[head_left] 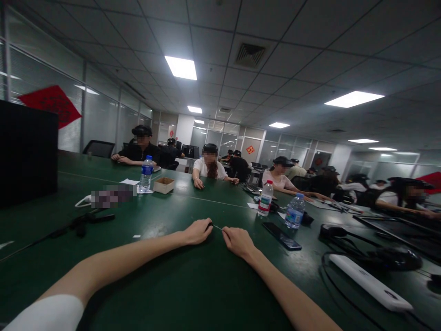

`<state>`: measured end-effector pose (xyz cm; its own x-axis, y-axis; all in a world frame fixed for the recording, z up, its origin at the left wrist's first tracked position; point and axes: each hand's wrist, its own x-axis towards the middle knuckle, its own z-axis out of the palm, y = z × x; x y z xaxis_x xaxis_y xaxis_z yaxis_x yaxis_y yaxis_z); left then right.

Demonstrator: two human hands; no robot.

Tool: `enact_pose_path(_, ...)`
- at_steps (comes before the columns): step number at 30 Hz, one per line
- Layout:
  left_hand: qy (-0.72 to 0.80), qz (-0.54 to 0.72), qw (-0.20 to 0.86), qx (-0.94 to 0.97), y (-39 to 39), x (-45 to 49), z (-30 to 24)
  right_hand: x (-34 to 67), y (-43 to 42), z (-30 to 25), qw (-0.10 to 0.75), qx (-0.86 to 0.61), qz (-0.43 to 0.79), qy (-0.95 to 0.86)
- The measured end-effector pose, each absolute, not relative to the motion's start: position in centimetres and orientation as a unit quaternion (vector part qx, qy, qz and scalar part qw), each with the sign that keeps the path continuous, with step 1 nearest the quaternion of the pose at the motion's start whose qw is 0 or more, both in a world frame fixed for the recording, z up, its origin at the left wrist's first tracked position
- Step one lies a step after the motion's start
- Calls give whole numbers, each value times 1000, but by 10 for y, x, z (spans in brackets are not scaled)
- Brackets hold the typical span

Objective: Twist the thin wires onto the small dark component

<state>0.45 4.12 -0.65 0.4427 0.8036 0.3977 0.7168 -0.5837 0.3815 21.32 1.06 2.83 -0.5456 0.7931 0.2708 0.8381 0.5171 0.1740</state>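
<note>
My left hand (199, 231) is closed near the middle of the green table (193, 294), round the dark end of a small thin object. From that end a slim pale length (217, 226) spans the short gap to my right hand (238, 241). The fingers of my right hand are closed at its other end. The object is too small and partly hidden for me to tell its kind. To the right of my right hand lies a dark phone (281, 236).
Two bottles (265, 198) (294, 211) stand beyond the phone. A white power strip (370, 281) and black cables lie at the right. Further off are another bottle (146, 174) and a small cardboard box (163, 185). A person (210, 169) sits across the table.
</note>
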Motion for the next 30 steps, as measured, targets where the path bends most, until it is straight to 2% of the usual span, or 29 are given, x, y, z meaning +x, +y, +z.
enact_pose_path(9, 443, 217, 60, 868, 41, 2, -6, 214, 10, 30, 59, -472, -130, -870)
enact_pose_path(19, 444, 184, 28, 877, 41, 1, -4, 213, 13, 25, 61, -473, -168, -862)
enact_pose_path(30, 439, 186, 39, 878, 45, 0, -7, 213, 11, 27, 78, -468, -156, -866)
